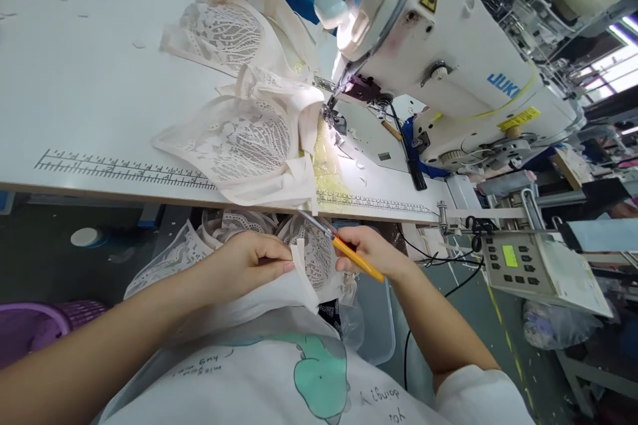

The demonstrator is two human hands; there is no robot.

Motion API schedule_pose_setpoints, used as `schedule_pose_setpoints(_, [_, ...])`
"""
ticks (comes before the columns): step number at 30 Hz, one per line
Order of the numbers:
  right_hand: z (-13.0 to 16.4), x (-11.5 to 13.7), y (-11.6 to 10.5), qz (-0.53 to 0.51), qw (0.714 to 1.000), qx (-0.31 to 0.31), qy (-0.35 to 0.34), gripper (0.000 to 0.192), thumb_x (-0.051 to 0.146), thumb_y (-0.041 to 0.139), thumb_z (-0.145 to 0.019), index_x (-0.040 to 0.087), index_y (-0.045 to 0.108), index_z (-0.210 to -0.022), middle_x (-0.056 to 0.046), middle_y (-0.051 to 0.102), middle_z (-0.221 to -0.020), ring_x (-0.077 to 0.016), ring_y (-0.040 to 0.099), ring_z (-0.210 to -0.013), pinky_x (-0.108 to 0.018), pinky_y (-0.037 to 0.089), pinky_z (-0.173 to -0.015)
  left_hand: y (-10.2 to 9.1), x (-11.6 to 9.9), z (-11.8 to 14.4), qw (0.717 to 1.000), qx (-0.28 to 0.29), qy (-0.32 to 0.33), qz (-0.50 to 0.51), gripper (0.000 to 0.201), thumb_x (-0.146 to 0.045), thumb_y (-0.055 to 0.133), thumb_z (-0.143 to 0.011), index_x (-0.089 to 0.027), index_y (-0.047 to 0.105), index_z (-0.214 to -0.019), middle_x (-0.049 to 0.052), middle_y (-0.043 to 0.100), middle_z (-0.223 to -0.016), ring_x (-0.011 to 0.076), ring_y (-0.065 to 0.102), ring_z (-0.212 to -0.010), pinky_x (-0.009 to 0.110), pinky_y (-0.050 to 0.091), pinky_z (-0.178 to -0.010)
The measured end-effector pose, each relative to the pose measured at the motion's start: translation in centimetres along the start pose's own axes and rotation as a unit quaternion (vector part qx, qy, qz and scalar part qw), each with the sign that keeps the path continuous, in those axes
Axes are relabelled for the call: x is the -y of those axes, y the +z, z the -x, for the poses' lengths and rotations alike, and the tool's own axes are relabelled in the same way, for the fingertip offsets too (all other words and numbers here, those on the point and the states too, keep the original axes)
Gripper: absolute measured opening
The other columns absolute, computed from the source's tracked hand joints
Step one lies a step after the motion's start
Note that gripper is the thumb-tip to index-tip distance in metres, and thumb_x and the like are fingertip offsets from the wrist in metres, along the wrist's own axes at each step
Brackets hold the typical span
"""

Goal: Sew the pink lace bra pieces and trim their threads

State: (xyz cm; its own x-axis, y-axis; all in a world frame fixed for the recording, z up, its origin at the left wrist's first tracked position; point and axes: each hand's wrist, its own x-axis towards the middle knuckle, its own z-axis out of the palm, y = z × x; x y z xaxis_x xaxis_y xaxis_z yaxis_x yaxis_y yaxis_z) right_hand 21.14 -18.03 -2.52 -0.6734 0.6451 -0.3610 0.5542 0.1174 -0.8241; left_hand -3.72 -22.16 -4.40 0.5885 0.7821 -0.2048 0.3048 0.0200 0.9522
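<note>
My left hand [259, 259] is closed, pinching the edge of a white lace bra with a narrow pale strap end [299, 255] standing up beside the fingertips. In my right hand [366, 249] are scissors with orange handles [359, 259]; their blades point up and left, toward the table's front edge. A second white lace bra [249, 139] lies on the sewing table, its band reaching the presser foot [335, 118] and a short strip hanging over the edge. Behind it rests another lace bra [224, 30]. More lace pieces [319, 249] hang below the table edge.
A JUKI sewing machine [458, 73] stands over the table's right side. Printed rulers [124, 169] run along the front edge. A control box [513, 259] is at the right, a purple basket [34, 319] at lower left. Thread scraps dot the tabletop.
</note>
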Motion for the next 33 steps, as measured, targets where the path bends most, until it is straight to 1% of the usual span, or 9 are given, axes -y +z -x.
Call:
schedule_pose_setpoints(3, [0.1,-1.0,3.2,-0.135,0.984,-0.100,-0.051,0.058,0.074,0.060,-0.070,0.019,0.044,-0.075,-0.004,0.056,-0.080,-0.0154,0.050,-0.068,-0.025,0.038,-0.058,0.3,-0.9,0.1,0.996,-0.077,0.022,-0.036,0.029,-0.036,0.048,-0.081,-0.017,0.065,-0.067,0.004,0.065,-0.072,0.0173,0.058,-0.067,0.025,0.043,-0.062])
schedule_pose_setpoints(5, [0.1,-1.3,5.2,-0.223,0.963,-0.129,-0.080,0.053,0.068,0.065,-0.071,0.020,0.042,-0.078,-0.006,0.059,-0.091,-0.0171,0.054,-0.077,-0.027,0.043,-0.065,0.6,-1.3,0.2,0.991,-0.117,0.025,-0.057,0.026,-0.034,0.048,-0.080,-0.019,0.066,-0.070,0.004,0.069,-0.076,0.0175,0.060,-0.070,0.024,0.044,-0.063])
schedule_pose_setpoints(7, [0.2,-1.4,6.8,-0.268,0.947,-0.158,-0.085,0.050,0.061,0.070,-0.069,0.020,0.041,-0.077,-0.006,0.060,-0.090,-0.0165,0.055,-0.076,-0.028,0.044,-0.066,0.9,-1.4,0.4,0.984,-0.151,0.018,-0.089,0.022,-0.034,0.050,-0.080,-0.021,0.067,-0.074,0.002,0.070,-0.078,0.0174,0.061,-0.070,0.025,0.045,-0.064])
schedule_pose_setpoints(12, [0.8,-1.4,8.8,-0.218,0.935,-0.275,-0.054,0.041,0.054,0.068,-0.073,0.020,0.045,-0.072,-0.002,0.054,-0.074,-0.0140,0.048,-0.064,-0.026,0.041,-0.057,1.6,-1.0,0.5,0.958,-0.246,-0.022,-0.143,0.016,-0.038,0.053,-0.078,-0.023,0.057,-0.083,0.001,0.071,-0.079,0.0182,0.063,-0.070,0.026,0.047,-0.063])
schedule_pose_setpoints(15, [1.0,-1.7,9.4,-0.190,0.923,-0.332,-0.050,0.037,0.051,0.066,-0.075,0.019,0.047,-0.073,-0.001,0.053,-0.070,-0.0135,0.047,-0.060,-0.026,0.039,-0.055,2.0,-0.9,0.5,0.947,-0.282,-0.048,-0.142,0.023,-0.040,0.054,-0.078,-0.024,0.048,-0.094,0.000,0.071,-0.080,0.0181,0.066,-0.073,0.024,0.045,-0.055])
schedule_pose_setpoints(21, [0.7,-1.4,9.9,-0.200,0.893,-0.404,-0.011,0.038,0.052,0.069,-0.071,0.019,0.049,-0.077,0.001,0.053,-0.067,-0.0122,0.046,-0.056,-0.024,0.038,-0.052,2.5,-1.0,0.5,0.937,-0.286,-0.022,-0.198,0.040,-0.040,0.052,-0.082,-0.023,0.037,-0.115,-0.002,0.069,-0.078,0.0159,0.064,-0.069,0.025,0.044,-0.056])
schedule_pose_setpoints(24, [0.7,-1.3,9.8,-0.207,0.892,-0.402,-0.003,0.040,0.053,0.071,-0.069,0.019,0.051,-0.075,0.001,0.052,-0.063,-0.0118,0.044,-0.053,-0.024,0.037,-0.050,2.5,-1.0,0.5,0.934,-0.285,-0.022,-0.213,0.045,-0.040,0.050,-0.084,-0.021,0.036,-0.122,-0.001,0.069,-0.077,0.0160,0.063,-0.071,0.025,0.044,-0.059])
schedule_pose_setpoints(27, [0.9,-1.4,9.7,-0.208,0.897,-0.389,0.003,0.039,0.053,0.071,-0.069,0.018,0.053,-0.073,0.001,0.052,-0.061,-0.0114,0.043,-0.052,-0.024,0.035,-0.049,2.3,-1.2,0.5,0.942,-0.258,-0.032,-0.211,0.048,-0.040,0.049,-0.084,-0.020,0.039,-0.126,0.000,0.068,-0.079,0.0161,0.062,-0.070,0.025,0.044,-0.059])
schedule_pose_setpoints(33, [1.5,-1.5,9.6,-0.181,0.901,-0.394,-0.029,0.028,0.044,0.065,-0.076,0.018,0.054,-0.073,0.000,0.056,-0.062,-0.0127,0.049,-0.055,-0.024,0.039,-0.052,2.6,-1.5,0.5,0.954,-0.220,-0.048,-0.201,0.054,-0.042,0.052,-0.081,-0.020,0.043,-0.129,0.001,0.065,-0.080,0.0170,0.060,-0.070,0.025,0.044,-0.059])
